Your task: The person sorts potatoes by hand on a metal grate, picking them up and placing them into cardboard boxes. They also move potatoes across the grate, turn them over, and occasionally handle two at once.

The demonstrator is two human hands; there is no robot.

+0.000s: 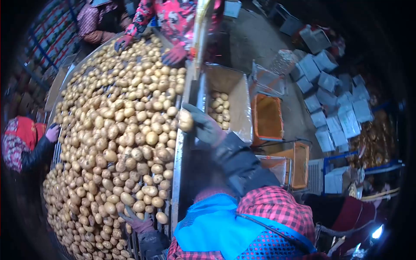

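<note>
A long sorting table (177,173) is heaped with several yellow-brown potatoes (117,130). My right hand (206,128), in a dark glove, is raised at the table's right rail and grips a single potato (185,120). Just right of it stands an open cardboard box (242,99) with several potatoes (219,110) on its bottom. My left hand (136,221), gloved too, rests with fingers spread on the potatoes at the near end of the table. It touches them without closing on any.
Two people in flowered red sleeves work at the far end, gloved hands (174,55) on the pile. Another person's hand (53,132) reaches in from the left. Orange crates (266,117) and stacked grey-white boxes (333,108) stand on the floor to the right.
</note>
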